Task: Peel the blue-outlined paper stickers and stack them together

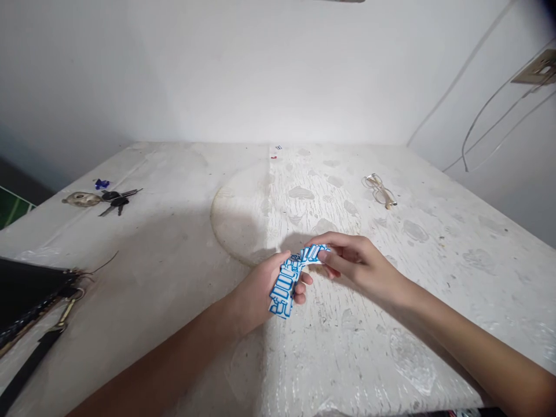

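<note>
Several blue-and-white cards point(284, 288) lie fanned and overlapping between my hands, above the middle of the table. My left hand point(264, 286) is closed around the lower part of them, its thumb along the top and fingertips showing past the right edge. At the upper right end, my right hand point(354, 258) pinches cards between thumb and fingers. The part of the cards under my right fingers is hidden. Whether the two hands grip the same card I cannot tell.
Keys point(116, 200) with a fob lie at the left beside a small blue item point(102, 184). Eyeglasses point(380, 190) rest at the right. A black bag-like object point(30, 295) with a strap occupies the left edge. A white wall point(260, 75) bounds the table point(195, 347).
</note>
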A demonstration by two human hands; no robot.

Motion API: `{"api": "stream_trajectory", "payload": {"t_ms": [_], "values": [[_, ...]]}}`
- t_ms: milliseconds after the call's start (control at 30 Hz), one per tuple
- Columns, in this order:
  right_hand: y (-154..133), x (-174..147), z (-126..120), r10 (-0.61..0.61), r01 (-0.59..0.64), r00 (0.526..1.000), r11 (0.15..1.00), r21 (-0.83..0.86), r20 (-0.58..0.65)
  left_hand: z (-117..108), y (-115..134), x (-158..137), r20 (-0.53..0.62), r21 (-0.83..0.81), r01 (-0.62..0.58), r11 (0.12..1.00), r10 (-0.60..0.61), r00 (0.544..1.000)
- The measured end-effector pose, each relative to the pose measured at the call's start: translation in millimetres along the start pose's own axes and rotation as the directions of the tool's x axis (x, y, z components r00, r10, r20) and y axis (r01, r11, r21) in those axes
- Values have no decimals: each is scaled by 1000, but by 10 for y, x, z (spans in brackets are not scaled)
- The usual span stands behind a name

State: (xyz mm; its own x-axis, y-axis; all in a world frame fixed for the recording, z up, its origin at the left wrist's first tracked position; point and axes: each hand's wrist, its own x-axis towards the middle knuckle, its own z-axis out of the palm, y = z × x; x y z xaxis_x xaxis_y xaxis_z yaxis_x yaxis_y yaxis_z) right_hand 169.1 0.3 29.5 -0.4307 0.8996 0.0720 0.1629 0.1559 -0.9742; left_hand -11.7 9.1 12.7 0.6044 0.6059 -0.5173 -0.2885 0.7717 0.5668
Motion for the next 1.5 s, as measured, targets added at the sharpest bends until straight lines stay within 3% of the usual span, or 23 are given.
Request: {"api": "stream_trajectory", "payload": {"t_ms": [133, 233, 333, 400, 500, 600, 767, 933, 1033, 1100, 1167, 1200, 1233, 1267, 1333, 1367, 1400, 1500], "values": [[-34, -45, 56, -42, 32, 992, 996, 84, 116, 43, -45, -25, 91, 32, 15, 999, -18, 996], [-47, -93, 159, 1, -14, 982, 998, 68, 187, 70, -83, -68, 161, 79, 31, 996, -44, 986], [-57, -130, 238, -30, 53, 987, 987, -148, 156, 82, -113, -107, 164, 121, 80, 989, -100, 981], [-70, -147, 257, -93, 125, 989, 936, -329, 114, 78, -127, -120, 145, 117, 103, 988, -120, 982], [-99, -157, 240, -90, 95, 995, 888, -449, 33, 59, -129, -115, 136, 139, 77, 987, -96, 986], [-104, -135, 204, -36, 32, 999, 939, -343, -4, 33, -105, -87, 151, 225, 13, 974, -48, 987], [-43, -81, 209, 28, -18, 993, 997, -81, 116, 14, -73, -81, 132, 416, -86, 905, 33, 991], [-56, -117, 314, 22, -13, 993, 997, -77, 117, 37, -115, -146, 5, 611, -186, 769, 231, 973], [-73, -147, 381, 21, -14, 981, 999, -39, 191, 46, -101, -140, 7, 648, -180, 740, 230, 973], [-52, -140, 382, -2, 3, 980, 1000, -3, 197, 40, -36, -122, 15, 636, -140, 758, 170, 985], [-2, -95, 333, -44, 46, 994, 999, -19, 98, 25, 68, -108, 19, 612, -86, 786, 93, 995], [32, -58, 293, -70, 70, 998, 996, -50, 8, 14, 123, -104, 5, 612, -95, 785, 116, 993], [70, -13, 250, -93, 86, 992, 993, -82, -90, 3, 170, -101, -24, 623, -149, 768, 209, 978], [111, 37, 208, -115, 96, 975, 990, -108, -188, -9, 204, -96, -56, 648, -237, 724, 355, 933], [202, 140, 146, -165, 122, 929, 982, -146, -330, -35, 221, -70, -72, 707, -398, 584, 620, 781], [249, 185, 132, -195, 139, 909, 975, -172, -369, -48, 204, -45, -59, 721, -450, 527, 693, 719], [296, 222, 129, -219, 150, 898, 968, -201, -382, -61, 175, -12, -46, 718, -480, 505, 722, 690], [413, 276, 160, -239, 131, 909, 942, -310, -343, -93, 64, 113, -24, 629, -549, 551, 719, 694]]}}
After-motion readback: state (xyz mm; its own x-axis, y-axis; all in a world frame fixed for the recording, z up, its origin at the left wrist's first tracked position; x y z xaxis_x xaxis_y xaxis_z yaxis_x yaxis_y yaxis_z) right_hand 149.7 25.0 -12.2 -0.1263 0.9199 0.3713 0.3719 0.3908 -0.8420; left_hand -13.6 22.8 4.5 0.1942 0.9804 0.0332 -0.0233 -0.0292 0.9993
